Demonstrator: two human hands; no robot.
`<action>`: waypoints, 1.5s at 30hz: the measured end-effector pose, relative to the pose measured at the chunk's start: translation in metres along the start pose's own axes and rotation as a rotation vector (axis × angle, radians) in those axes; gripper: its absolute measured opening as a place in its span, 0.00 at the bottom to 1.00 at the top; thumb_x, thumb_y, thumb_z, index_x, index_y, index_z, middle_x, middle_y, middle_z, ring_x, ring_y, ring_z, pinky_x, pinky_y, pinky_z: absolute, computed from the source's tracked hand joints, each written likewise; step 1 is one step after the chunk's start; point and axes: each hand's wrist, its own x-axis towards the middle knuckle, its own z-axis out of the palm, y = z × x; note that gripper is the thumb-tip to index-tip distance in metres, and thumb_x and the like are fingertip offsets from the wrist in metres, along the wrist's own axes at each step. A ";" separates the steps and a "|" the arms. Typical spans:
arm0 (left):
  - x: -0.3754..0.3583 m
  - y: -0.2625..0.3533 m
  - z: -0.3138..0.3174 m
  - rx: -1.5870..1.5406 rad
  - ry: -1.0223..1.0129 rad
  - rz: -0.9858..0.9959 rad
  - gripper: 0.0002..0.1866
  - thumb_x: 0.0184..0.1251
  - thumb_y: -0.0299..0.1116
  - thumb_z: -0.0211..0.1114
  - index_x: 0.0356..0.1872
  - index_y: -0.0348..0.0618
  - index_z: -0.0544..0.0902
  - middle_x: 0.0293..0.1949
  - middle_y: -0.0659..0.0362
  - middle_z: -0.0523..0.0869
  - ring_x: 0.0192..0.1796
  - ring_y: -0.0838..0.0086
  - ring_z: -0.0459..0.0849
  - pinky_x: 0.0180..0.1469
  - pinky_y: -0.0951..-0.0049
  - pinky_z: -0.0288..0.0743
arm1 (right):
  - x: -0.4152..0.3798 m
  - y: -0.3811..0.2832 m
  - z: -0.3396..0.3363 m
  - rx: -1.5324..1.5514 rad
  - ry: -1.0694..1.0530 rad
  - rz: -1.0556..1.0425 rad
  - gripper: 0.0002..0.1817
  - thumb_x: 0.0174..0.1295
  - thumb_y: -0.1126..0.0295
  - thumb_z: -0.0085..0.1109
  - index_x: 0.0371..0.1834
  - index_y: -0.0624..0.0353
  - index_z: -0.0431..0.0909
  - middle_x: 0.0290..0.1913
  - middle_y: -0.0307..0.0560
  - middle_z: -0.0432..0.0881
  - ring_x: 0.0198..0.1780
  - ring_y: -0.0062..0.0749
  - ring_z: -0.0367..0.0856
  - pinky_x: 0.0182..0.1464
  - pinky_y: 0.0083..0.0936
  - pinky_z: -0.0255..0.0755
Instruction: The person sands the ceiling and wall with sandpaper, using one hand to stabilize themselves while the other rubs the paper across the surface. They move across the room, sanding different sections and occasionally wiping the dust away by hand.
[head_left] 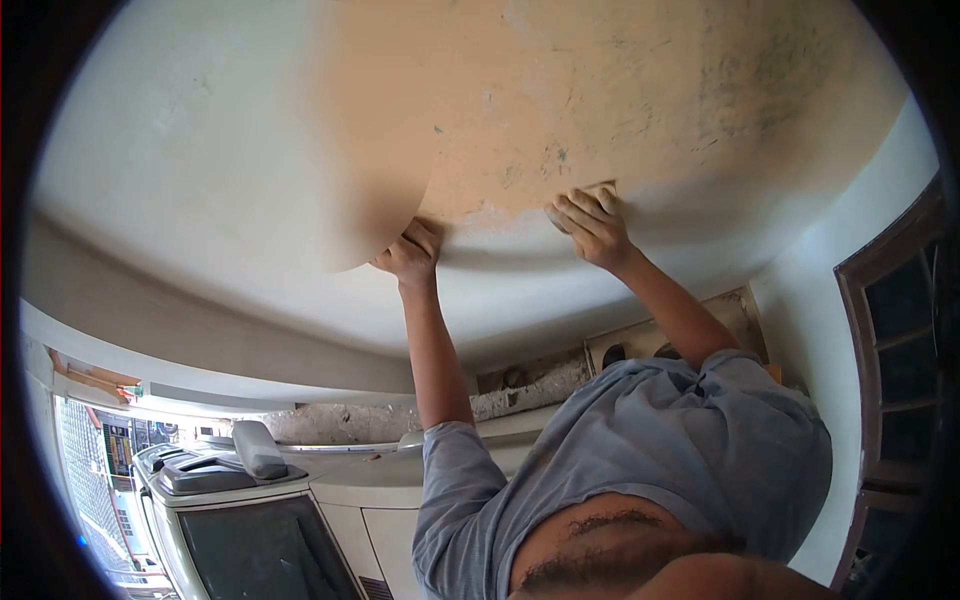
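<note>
Both arms are raised to a curved plastered ceiling, which is white at the edges with a broad tan patch across the middle. The right hand is pressed up against the ceiling at the lower edge of the patch. Its fingers lie close together and flat over a small tan pad, of which only one corner shows above the fingertips. The left hand is off to the side, well apart from the right. Its fingers are curled into a loose fist and the knuckles touch the ceiling where tan meets white. Cannot tell if anything is inside that fist. A grey shirt fills the lower frame. A washing machine stands at lower left and a dark window frame is at right.
</note>
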 end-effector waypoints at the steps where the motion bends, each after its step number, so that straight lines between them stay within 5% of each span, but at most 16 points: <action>1: 0.002 0.000 -0.001 0.002 0.003 0.003 0.24 0.69 0.28 0.47 0.65 0.28 0.70 0.68 0.41 0.67 0.74 0.51 0.60 0.75 0.51 0.45 | 0.004 0.007 0.002 -0.008 0.010 0.000 0.11 0.63 0.70 0.59 0.46 0.46 0.86 0.54 0.34 0.84 0.59 0.27 0.78 0.62 0.39 0.65; 4: -0.003 0.002 -0.002 -0.021 -0.009 0.001 0.24 0.69 0.29 0.48 0.64 0.29 0.70 0.68 0.41 0.67 0.74 0.51 0.60 0.75 0.51 0.43 | 0.039 0.030 -0.002 0.117 0.033 -0.120 0.14 0.59 0.75 0.57 0.47 0.48 0.86 0.58 0.35 0.82 0.63 0.29 0.75 0.63 0.40 0.67; 8: 0.001 0.003 0.000 -0.002 -0.003 0.007 0.24 0.69 0.30 0.46 0.64 0.28 0.70 0.68 0.41 0.67 0.74 0.51 0.60 0.75 0.51 0.45 | 0.194 0.067 -0.040 -0.064 0.250 -0.058 0.20 0.57 0.73 0.59 0.56 0.48 0.80 0.61 0.36 0.79 0.63 0.31 0.75 0.64 0.37 0.65; 10: 0.002 0.004 0.002 0.019 0.007 0.012 0.24 0.70 0.30 0.45 0.64 0.28 0.70 0.67 0.41 0.68 0.73 0.52 0.61 0.75 0.52 0.47 | 0.244 0.075 -0.054 0.025 0.334 0.033 0.18 0.68 0.71 0.49 0.59 0.59 0.78 0.62 0.45 0.79 0.69 0.37 0.70 0.74 0.41 0.51; 13: -0.002 0.003 0.001 -0.018 0.004 -0.016 0.24 0.70 0.32 0.47 0.64 0.28 0.70 0.68 0.40 0.67 0.74 0.50 0.60 0.75 0.51 0.44 | 0.207 0.060 -0.040 0.082 0.284 0.069 0.20 0.58 0.70 0.60 0.55 0.49 0.80 0.62 0.35 0.78 0.63 0.32 0.75 0.67 0.38 0.62; 19: 0.001 0.005 -0.001 0.013 0.010 0.003 0.25 0.68 0.29 0.46 0.65 0.29 0.70 0.68 0.40 0.67 0.73 0.51 0.62 0.75 0.52 0.47 | -0.009 0.028 -0.003 0.009 0.037 0.000 0.13 0.64 0.68 0.57 0.49 0.45 0.85 0.54 0.33 0.84 0.60 0.27 0.78 0.68 0.37 0.62; 22: 0.001 0.004 -0.002 -0.014 -0.004 0.015 0.25 0.67 0.28 0.47 0.65 0.29 0.70 0.68 0.40 0.67 0.73 0.51 0.62 0.75 0.53 0.47 | 0.039 0.057 0.002 0.088 0.103 -0.110 0.14 0.63 0.69 0.56 0.50 0.47 0.84 0.56 0.33 0.83 0.61 0.27 0.77 0.68 0.38 0.63; 25: -0.001 0.005 -0.001 0.014 -0.018 -0.012 0.25 0.68 0.29 0.46 0.65 0.30 0.70 0.68 0.40 0.67 0.73 0.51 0.62 0.75 0.52 0.47 | 0.179 0.087 -0.040 -0.040 0.187 -0.172 0.16 0.64 0.71 0.53 0.54 0.46 0.82 0.58 0.34 0.81 0.63 0.32 0.76 0.68 0.39 0.63; 27: -0.002 0.003 0.002 -0.003 0.000 -0.031 0.25 0.68 0.30 0.47 0.64 0.29 0.71 0.68 0.39 0.68 0.73 0.49 0.61 0.75 0.51 0.44 | 0.232 0.101 -0.031 0.139 -0.137 0.332 0.17 0.64 0.73 0.50 0.54 0.48 0.82 0.61 0.36 0.79 0.67 0.33 0.72 0.70 0.39 0.61; 28: 0.000 0.002 0.004 0.008 0.017 -0.030 0.25 0.68 0.30 0.47 0.64 0.29 0.71 0.68 0.39 0.68 0.73 0.49 0.61 0.75 0.51 0.44 | 0.260 0.102 -0.040 0.142 -0.123 0.318 0.17 0.64 0.73 0.50 0.54 0.48 0.82 0.61 0.36 0.79 0.67 0.33 0.72 0.70 0.39 0.61; 30: -0.001 0.003 0.003 -0.018 0.018 -0.028 0.25 0.68 0.30 0.48 0.64 0.30 0.71 0.68 0.39 0.67 0.73 0.49 0.61 0.75 0.51 0.44 | 0.296 0.096 -0.061 0.077 0.440 -0.084 0.19 0.67 0.72 0.48 0.60 0.58 0.77 0.63 0.46 0.78 0.69 0.37 0.69 0.74 0.40 0.51; 33: -0.002 0.004 0.002 -0.009 0.000 -0.045 0.25 0.68 0.30 0.48 0.64 0.30 0.71 0.68 0.39 0.67 0.73 0.49 0.61 0.75 0.50 0.45 | 0.223 0.080 -0.044 -0.014 0.315 -0.061 0.16 0.66 0.71 0.50 0.53 0.47 0.82 0.60 0.37 0.81 0.66 0.31 0.73 0.70 0.39 0.61; 37: -0.002 0.008 -0.002 0.007 -0.004 -0.046 0.24 0.71 0.30 0.46 0.65 0.31 0.70 0.69 0.41 0.66 0.73 0.52 0.61 0.74 0.52 0.47 | 0.025 0.046 -0.002 0.042 0.125 -0.054 0.10 0.63 0.69 0.59 0.44 0.43 0.87 0.54 0.31 0.84 0.60 0.26 0.78 0.69 0.33 0.60; 39: -0.001 0.010 0.001 0.015 0.009 -0.072 0.23 0.70 0.28 0.47 0.65 0.31 0.70 0.69 0.41 0.66 0.73 0.51 0.61 0.74 0.51 0.47 | -0.015 0.042 -0.003 0.035 0.045 -0.032 0.14 0.59 0.72 0.60 0.46 0.43 0.86 0.54 0.31 0.85 0.59 0.25 0.78 0.68 0.35 0.62; 44: 0.002 0.011 0.003 -0.002 0.013 -0.039 0.24 0.70 0.27 0.47 0.65 0.31 0.70 0.68 0.41 0.67 0.73 0.50 0.61 0.73 0.52 0.49 | 0.118 0.115 -0.040 -0.014 0.187 -0.226 0.23 0.53 0.76 0.58 0.53 0.46 0.83 0.58 0.35 0.82 0.59 0.29 0.79 0.63 0.36 0.67; 45: 0.000 0.010 0.003 -0.003 0.014 -0.052 0.24 0.69 0.28 0.47 0.65 0.30 0.70 0.68 0.40 0.66 0.73 0.50 0.60 0.74 0.52 0.47 | 0.150 0.128 -0.057 0.009 0.096 -0.062 0.20 0.59 0.73 0.53 0.55 0.47 0.82 0.59 0.40 0.81 0.62 0.34 0.77 0.65 0.39 0.65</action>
